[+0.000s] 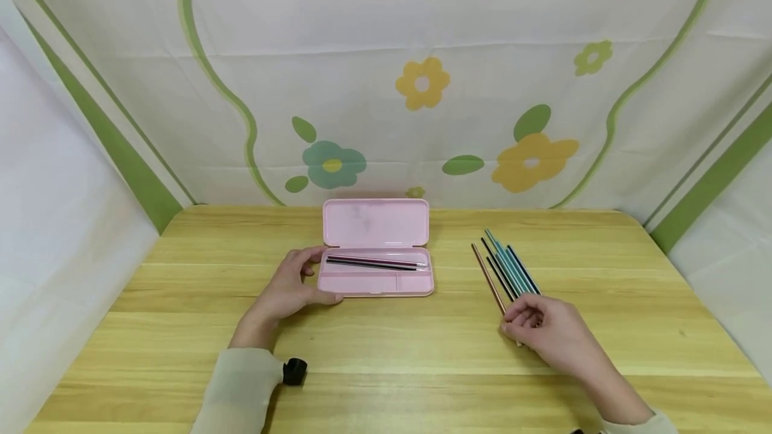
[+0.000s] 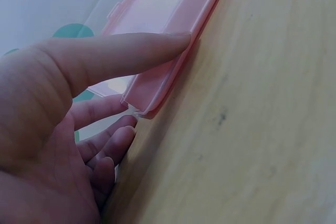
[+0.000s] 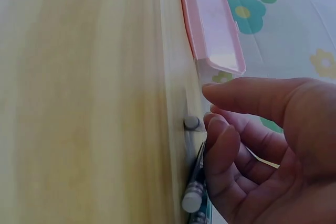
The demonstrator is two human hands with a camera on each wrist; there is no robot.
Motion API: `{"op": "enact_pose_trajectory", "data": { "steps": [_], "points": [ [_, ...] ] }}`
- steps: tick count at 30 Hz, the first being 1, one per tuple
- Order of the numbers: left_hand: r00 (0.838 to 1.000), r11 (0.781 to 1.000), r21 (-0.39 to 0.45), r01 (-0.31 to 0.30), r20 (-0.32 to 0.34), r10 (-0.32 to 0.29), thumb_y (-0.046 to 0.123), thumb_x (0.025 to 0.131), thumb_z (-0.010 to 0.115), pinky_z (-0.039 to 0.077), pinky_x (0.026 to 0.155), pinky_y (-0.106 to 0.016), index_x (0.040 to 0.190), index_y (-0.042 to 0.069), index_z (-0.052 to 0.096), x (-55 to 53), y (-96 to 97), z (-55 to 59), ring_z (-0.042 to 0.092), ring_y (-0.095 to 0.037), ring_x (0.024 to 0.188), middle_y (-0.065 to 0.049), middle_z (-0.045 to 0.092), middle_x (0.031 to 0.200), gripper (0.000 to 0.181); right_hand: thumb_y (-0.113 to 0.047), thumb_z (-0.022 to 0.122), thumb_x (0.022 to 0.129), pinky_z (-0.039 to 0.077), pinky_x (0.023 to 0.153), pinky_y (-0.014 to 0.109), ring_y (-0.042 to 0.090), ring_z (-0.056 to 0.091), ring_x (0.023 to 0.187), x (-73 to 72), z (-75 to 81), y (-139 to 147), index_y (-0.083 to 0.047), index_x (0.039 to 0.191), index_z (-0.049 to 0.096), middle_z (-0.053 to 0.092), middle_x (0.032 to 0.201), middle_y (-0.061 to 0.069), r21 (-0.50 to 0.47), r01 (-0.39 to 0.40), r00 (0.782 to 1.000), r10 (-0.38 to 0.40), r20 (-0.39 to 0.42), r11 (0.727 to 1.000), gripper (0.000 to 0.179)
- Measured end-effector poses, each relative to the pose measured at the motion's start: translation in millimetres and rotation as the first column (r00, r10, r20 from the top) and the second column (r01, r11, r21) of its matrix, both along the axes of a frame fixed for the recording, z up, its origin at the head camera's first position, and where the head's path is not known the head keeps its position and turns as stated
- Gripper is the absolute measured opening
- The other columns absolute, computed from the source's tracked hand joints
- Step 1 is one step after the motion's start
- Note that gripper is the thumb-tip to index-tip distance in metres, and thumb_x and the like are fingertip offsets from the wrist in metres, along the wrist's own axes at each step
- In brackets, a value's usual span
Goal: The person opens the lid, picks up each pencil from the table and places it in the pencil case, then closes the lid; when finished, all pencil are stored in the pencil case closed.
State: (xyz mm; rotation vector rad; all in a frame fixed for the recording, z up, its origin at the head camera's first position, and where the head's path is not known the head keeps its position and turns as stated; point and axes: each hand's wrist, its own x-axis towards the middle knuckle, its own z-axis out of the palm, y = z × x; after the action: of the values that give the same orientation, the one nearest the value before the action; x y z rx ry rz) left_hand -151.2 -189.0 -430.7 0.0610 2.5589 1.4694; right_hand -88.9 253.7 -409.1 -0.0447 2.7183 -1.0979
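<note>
Backdrop: pale cloth printed with green bands, yellow and teal flowers (image 1: 333,165). Surface: light wooden worktop (image 1: 386,353), grain running left to right.

Centre of worktop: pink pencil case (image 1: 376,250), lid standing open toward the far side. Back compartment of its tray holds a few slim pens (image 1: 375,262), dark and red, lying lengthwise. Front compartment shows nothing I can make out.

My left hand (image 1: 288,290) rests at the case's left end: thumb along the front edge, fingers (image 2: 113,55) against the side wall, loosely bracing it, not curled tight. Left wrist view confirms a straight finger lying on the pink rim.

Right of the case, well apart from it: a fanned bundle of pencils (image 1: 505,268), teal, black, dark blue and one brown, tips pointing away from me. My right hand (image 1: 543,330) sits on their near ends, fingers (image 3: 223,150) curled over the butt ends; right wrist view shows pencil ends under the fingertips, grip not fully visible.

Nothing lies between case and bundle.

No writing or brand legible anywhere.
</note>
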Motion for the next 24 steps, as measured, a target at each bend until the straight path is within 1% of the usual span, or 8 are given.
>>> {"op": "enact_pose_trajectory", "data": {
  "steps": [4, 8, 11, 17, 22, 24],
  "points": [
    [1.0, 1.0, -0.007, 0.005, -0.009, -0.005, 0.022, 0.073, 0.101, 0.04, 0.096, -0.037, 0.155, 0.016, 0.056, 0.2, -0.8, -0.2, 0.044, -0.03, 0.119, -0.015, 0.048, 0.147, 0.094, -0.02, 0.087, 0.09, 0.052, 0.064, 0.024, 0.01, 0.06, 0.074, -0.3, 0.2, 3.2, -0.013, 0.1, 0.075, 0.069, 0.086, 0.0, 0.025, 0.004, 1.0, -0.003, -0.017, 1.0, 0.018],
    [1.0, 1.0, -0.015, 0.01, -0.014, -0.01, 0.022, 0.073, 0.101, 0.04, 0.096, -0.038, 0.155, 0.016, 0.056, 0.0, -1.3, -1.7, 0.045, -0.03, 0.119, -0.016, 0.048, 0.146, 0.093, -0.017, 0.087, 0.088, 0.051, 0.062, 0.024, 0.009, 0.059, 0.073, -2.4, 0.4, 3.4, -0.013, 0.099, 0.074, 0.068, 0.084, -0.001, 0.07, -0.004, 0.999, 0.007, -0.033, 0.998, 0.018],
    [1.0, 1.0, -0.015, 0.007, -0.011, -0.007, 0.023, 0.073, 0.101, 0.04, 0.097, -0.038, 0.155, 0.017, 0.057, -0.5, -1.5, -2.7, 0.045, -0.03, 0.12, -0.016, 0.048, 0.146, 0.093, -0.018, 0.088, 0.087, 0.05, 0.062, 0.023, 0.008, 0.059, 0.073, -3.4, 0.5, 2.8, -0.013, 0.098, 0.074, 0.069, 0.084, -0.002, 0.1, -0.008, 0.999, 0.012, -0.041, 0.995, 0.019],
    [1.0, 1.0, -0.015, 0.004, -0.016, -0.004, 0.024, 0.073, 0.101, 0.04, 0.096, -0.038, 0.155, 0.017, 0.057, -0.9, -2.6, -3.5, 0.045, -0.03, 0.119, -0.016, 0.049, 0.146, 0.093, -0.021, 0.087, 0.086, 0.051, 0.063, 0.024, 0.009, 0.063, 0.072, -4.9, 3.3, -2.9, -0.013, 0.1, 0.074, 0.071, 0.084, -0.002, 0.12, 0.011, 0.999, -0.007, -0.033, 0.993, 0.02],
    [1.0, 1.0, -0.026, 0.007, -0.02, -0.008, 0.024, 0.073, 0.101, 0.041, 0.095, -0.037, 0.154, 0.017, 0.057, -0.8, -2.2, -4.4, 0.044, -0.03, 0.118, -0.016, 0.049, 0.144, 0.093, -0.023, 0.085, 0.087, 0.048, 0.061, 0.024, 0.009, 0.061, 0.07, -6.1, 3.0, -5.6, -0.012, 0.102, 0.077, 0.07, 0.082, -0.005, 0.137, 0.023, 0.999, -0.018, -0.033, 0.99, 0.021],
    [1.0, 1.0, -0.025, 0.007, -0.023, -0.008, 0.023, 0.073, 0.101, 0.041, 0.095, -0.037, 0.154, 0.016, 0.057, -1.0, -2.4, -4.5, 0.044, -0.03, 0.118, -0.016, 0.05, 0.143, 0.093, -0.023, 0.085, 0.087, 0.048, 0.059, 0.025, 0.01, 0.062, 0.066, -6.1, 2.4, -7.0, -0.011, 0.105, 0.077, 0.069, 0.08, -0.005, 0.128, 0.033, 0.999, -0.03, -0.019, 0.991, 0.022]
  ]
}}
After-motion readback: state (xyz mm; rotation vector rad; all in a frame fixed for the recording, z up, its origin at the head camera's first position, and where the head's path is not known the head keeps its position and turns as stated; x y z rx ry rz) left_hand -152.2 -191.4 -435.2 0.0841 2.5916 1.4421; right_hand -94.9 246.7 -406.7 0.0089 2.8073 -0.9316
